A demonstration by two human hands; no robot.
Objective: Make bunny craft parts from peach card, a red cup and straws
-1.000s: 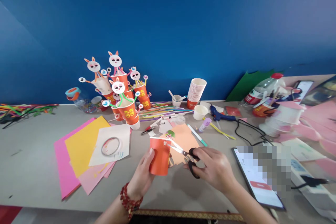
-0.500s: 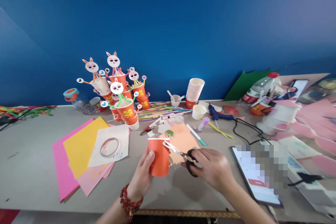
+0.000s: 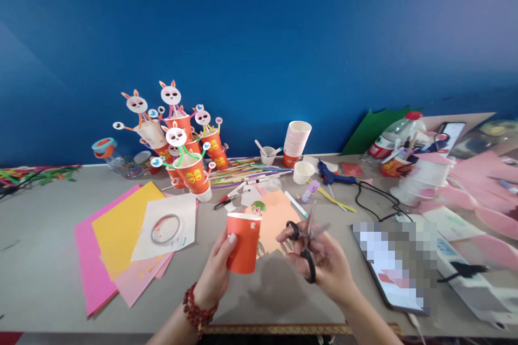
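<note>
My left hand (image 3: 217, 265) is closed round an orange-red paper cup (image 3: 244, 243), held upright over the front of the table. Near the cup's rim, on its right side, is a small whitish notch or mark. To the right, apart from the cup, my right hand (image 3: 326, 264) has its fingers in the black handles of a pair of scissors (image 3: 308, 237); the blades are spread and point up. Behind the cup lies a sheet of peach paper (image 3: 273, 221) with cut-outs along its near edge.
Finished rabbit cups (image 3: 190, 172) stand at the back left, beyond coloured paper sheets (image 3: 121, 226) and a tape roll (image 3: 165, 228). A cup stack (image 3: 297, 143), a glue gun (image 3: 334, 174), a glue stick (image 3: 310, 192) and markers lie behind. A phone (image 3: 388, 264) and power strip (image 3: 469, 280) are at right.
The scissors have left the cup's rim and moved right, turning so the blades point up. My left hand still holds the cup in nearly the same place. The view has shifted slightly.
</note>
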